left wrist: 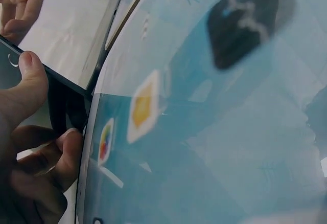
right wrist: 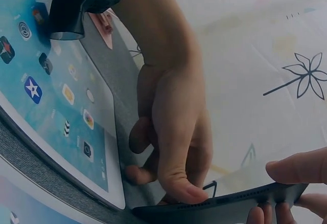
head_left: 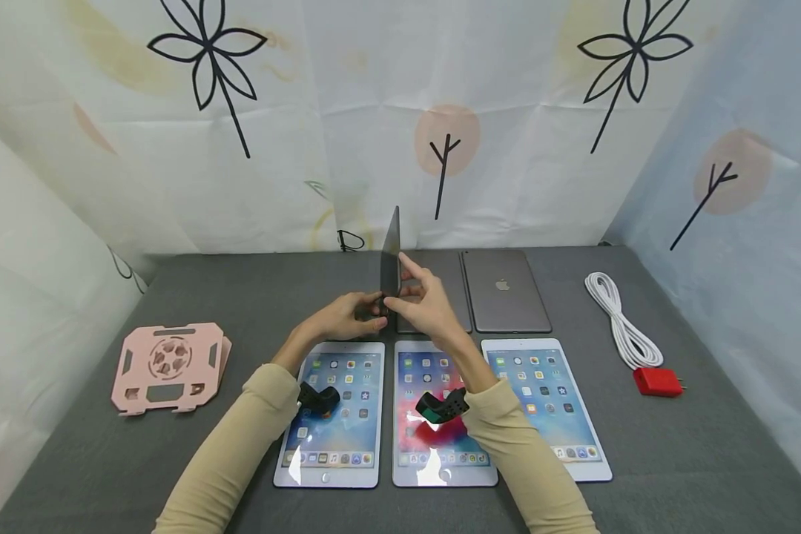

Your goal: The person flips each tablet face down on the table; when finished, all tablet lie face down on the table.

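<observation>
A thin dark grey tablet (head_left: 391,256) stands on edge near the table's back, nearly edge-on to the head view. My left hand (head_left: 347,315) holds its lower left part, thumb on one face in the left wrist view. My right hand (head_left: 427,300) grips the right side; in the right wrist view its fingers (right wrist: 301,168) lie on both faces of the tablet (right wrist: 225,211). Close by on the right lie two grey tablets, one (head_left: 452,282) partly behind my right hand, the other (head_left: 507,293) back up with an apple logo.
Three lit white-framed tablets lie in front: left (head_left: 347,371), middle (head_left: 417,367) and right (head_left: 534,371), partly under my forearms. A pink stand (head_left: 203,348) is at the left. A white coiled cable (head_left: 617,319) and red charger (head_left: 657,382) lie right. Printed fabric surrounds the grey table (head_left: 694,452).
</observation>
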`<move>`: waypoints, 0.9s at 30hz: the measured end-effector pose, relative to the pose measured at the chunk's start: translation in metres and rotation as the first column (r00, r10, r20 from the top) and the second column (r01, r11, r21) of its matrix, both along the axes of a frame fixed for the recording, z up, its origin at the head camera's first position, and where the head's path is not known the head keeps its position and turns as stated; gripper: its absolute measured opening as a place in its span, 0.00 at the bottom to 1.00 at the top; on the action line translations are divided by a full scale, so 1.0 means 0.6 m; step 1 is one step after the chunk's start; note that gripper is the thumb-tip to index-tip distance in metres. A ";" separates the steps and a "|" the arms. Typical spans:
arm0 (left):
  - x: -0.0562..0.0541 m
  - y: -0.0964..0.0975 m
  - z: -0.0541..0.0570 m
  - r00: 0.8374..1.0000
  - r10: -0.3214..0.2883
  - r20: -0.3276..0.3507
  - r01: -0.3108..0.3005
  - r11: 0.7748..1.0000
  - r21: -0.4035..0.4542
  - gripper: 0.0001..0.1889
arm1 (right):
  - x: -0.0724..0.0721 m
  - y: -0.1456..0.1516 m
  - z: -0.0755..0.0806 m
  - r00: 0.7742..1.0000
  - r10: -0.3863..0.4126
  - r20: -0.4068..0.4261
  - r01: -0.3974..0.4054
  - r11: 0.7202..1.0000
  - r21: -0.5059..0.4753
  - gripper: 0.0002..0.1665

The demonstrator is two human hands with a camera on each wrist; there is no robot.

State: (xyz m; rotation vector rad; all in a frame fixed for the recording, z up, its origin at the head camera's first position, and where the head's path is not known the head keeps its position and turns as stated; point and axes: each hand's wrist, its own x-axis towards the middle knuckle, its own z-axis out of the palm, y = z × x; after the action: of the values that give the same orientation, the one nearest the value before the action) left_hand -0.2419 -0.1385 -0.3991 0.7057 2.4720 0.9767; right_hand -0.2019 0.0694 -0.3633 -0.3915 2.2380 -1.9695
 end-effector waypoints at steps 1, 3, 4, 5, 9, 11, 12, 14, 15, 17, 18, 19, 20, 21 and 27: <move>0.000 -0.001 -0.001 1.000 -0.009 0.011 0.009 1.000 0.016 0.38 | 0.001 -0.001 0.000 1.000 0.000 -0.003 0.000 1.000 0.005 0.51; -0.001 -0.004 0.001 0.999 -0.023 0.043 0.021 0.998 0.053 0.38 | 0.001 -0.004 -0.001 1.000 0.004 -0.010 -0.004 1.000 0.010 0.51; -0.001 -0.006 0.002 0.998 -0.025 0.060 0.021 0.997 0.074 0.38 | 0.000 -0.005 -0.003 1.000 0.008 -0.017 -0.008 1.000 0.011 0.50; -0.001 -0.009 0.005 0.996 -0.026 0.082 0.018 0.995 0.100 0.39 | 0.000 -0.006 -0.003 1.000 0.010 -0.023 -0.010 1.000 0.011 0.50; -0.002 -0.021 0.020 0.989 0.003 0.146 -0.036 0.974 0.225 0.40 | -0.001 -0.013 -0.006 0.998 0.033 -0.054 -0.032 0.999 0.020 0.50; 0.000 -0.026 0.031 0.987 0.030 0.155 -0.074 0.957 0.282 0.40 | -0.002 -0.018 -0.009 0.996 0.048 -0.074 -0.046 0.998 0.033 0.50; 0.001 -0.027 0.037 0.988 0.047 0.148 -0.090 0.949 0.302 0.40 | -0.002 -0.020 -0.011 0.995 0.054 -0.083 -0.050 0.998 0.049 0.51; 0.004 -0.029 0.049 0.989 0.077 0.125 -0.114 0.939 0.325 0.41 | -0.002 -0.024 -0.015 0.993 0.067 -0.094 -0.060 0.995 0.075 0.51; 0.005 -0.029 0.054 0.990 0.088 0.111 -0.120 0.938 0.326 0.42 | -0.002 -0.026 -0.018 0.993 0.071 -0.097 -0.063 0.994 0.088 0.51; 0.008 -0.029 0.063 0.993 0.099 0.069 -0.116 0.942 0.316 0.43 | -0.003 -0.029 -0.023 0.991 0.086 -0.101 -0.073 0.990 0.121 0.51; 0.009 -0.029 0.066 0.993 0.104 0.054 -0.115 0.944 0.309 0.44 | -0.002 -0.030 -0.026 0.991 0.091 -0.097 -0.077 0.987 0.138 0.51; 0.011 -0.029 0.068 0.994 0.105 0.040 -0.113 0.947 0.302 0.45 | -0.003 -0.031 -0.029 0.991 0.097 -0.097 -0.081 0.984 0.157 0.50; 0.012 -0.030 0.070 0.994 0.103 0.027 -0.107 0.950 0.295 0.46 | -0.002 -0.031 -0.032 0.990 0.103 -0.099 -0.084 0.980 0.178 0.50; 0.013 -0.031 0.071 0.995 0.101 0.014 -0.100 0.952 0.290 0.46 | -0.003 -0.031 -0.035 0.989 0.107 -0.099 -0.085 0.976 0.201 0.50; 0.016 -0.043 0.067 0.996 0.082 -0.018 -0.073 0.951 0.301 0.51 | -0.004 -0.030 -0.053 0.989 0.122 -0.080 -0.085 0.926 0.369 0.46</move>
State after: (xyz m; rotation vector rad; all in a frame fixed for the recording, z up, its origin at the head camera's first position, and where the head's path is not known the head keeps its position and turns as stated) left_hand -0.2325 -0.1642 -0.3589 0.7247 2.4180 1.4018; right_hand -0.2045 0.0511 -0.3949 -0.5578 2.5187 -1.4669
